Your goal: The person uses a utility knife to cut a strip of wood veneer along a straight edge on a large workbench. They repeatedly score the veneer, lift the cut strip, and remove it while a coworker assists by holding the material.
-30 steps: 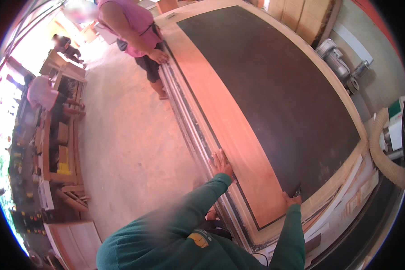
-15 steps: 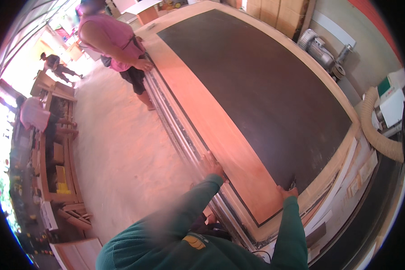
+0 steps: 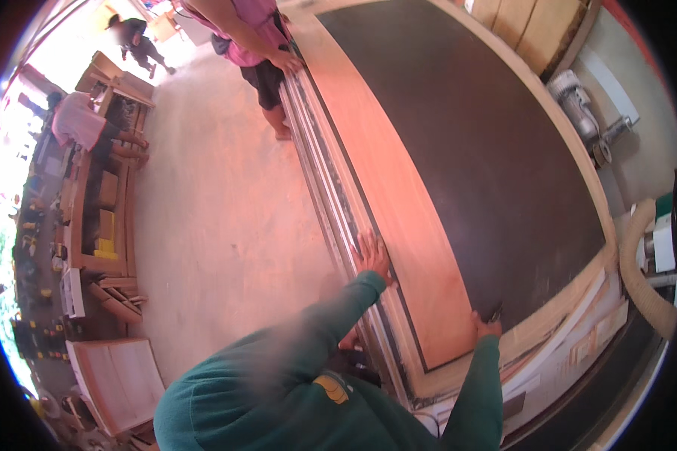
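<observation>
My left hand (image 3: 374,258) lies with its fingers spread and extended on the long metal rail (image 3: 333,195) along the table's left edge, beside a pale wooden strip (image 3: 407,218). My right hand (image 3: 485,326) is closed on a small dark tool (image 3: 496,314) at the right edge of that strip, near its lower end, where it meets the dark panel (image 3: 474,143); I cannot make out the tool's exact kind. The panel and strip lie on a large wood-edged table (image 3: 587,159). A co-worker's hand (image 3: 288,62) rests at the far end of the rail.
The co-worker in pink (image 3: 241,34) stands at the far left edge of the table. Two other people (image 3: 79,120) (image 3: 135,41) are across the concrete floor (image 3: 210,210), near wooden workbenches (image 3: 132,218). A motor (image 3: 575,109) and a ribbed hose (image 3: 643,286) are at the right.
The view has shifted slightly. My hands stay at nearly the same spots on the rail and strip. The distant person in dark clothes has changed pose and position.
</observation>
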`<state>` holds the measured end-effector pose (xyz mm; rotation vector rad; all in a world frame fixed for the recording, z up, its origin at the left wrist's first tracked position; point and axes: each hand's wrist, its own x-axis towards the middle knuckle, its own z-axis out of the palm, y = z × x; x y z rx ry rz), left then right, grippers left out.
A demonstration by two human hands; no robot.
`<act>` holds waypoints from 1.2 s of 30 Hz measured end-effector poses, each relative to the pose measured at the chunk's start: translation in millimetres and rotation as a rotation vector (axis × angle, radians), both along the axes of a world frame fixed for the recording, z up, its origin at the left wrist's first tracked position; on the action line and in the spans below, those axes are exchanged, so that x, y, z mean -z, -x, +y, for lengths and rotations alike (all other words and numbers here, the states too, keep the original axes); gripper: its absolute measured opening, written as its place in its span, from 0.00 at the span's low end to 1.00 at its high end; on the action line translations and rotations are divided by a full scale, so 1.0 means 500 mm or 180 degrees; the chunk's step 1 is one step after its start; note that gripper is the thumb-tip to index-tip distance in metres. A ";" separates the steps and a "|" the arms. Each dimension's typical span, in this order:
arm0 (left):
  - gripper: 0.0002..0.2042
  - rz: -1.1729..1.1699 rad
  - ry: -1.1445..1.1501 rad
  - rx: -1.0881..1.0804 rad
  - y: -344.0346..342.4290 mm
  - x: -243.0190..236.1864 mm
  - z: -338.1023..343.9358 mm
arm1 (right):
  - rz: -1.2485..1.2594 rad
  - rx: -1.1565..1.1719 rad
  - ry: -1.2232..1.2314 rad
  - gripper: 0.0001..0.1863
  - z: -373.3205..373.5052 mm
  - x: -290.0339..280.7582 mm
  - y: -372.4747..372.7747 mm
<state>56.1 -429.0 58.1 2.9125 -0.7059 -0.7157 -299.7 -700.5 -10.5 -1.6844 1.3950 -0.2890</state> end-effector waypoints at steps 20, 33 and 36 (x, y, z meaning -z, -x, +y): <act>0.11 -0.0693 -0.0582 -0.0109 0.110 0.097 0.698 | 0.1212 0.0546 -0.0466 0.43 -0.032 0.002 0.023; 0.31 0.0420 0.1078 0.2558 0.300 -0.040 0.213 | 0.1050 0.0425 0.0515 0.24 0.086 -0.087 0.078; 0.31 0.0331 0.1097 0.2672 0.332 -0.014 0.177 | 0.1010 0.0580 0.0391 0.28 0.106 -0.056 0.105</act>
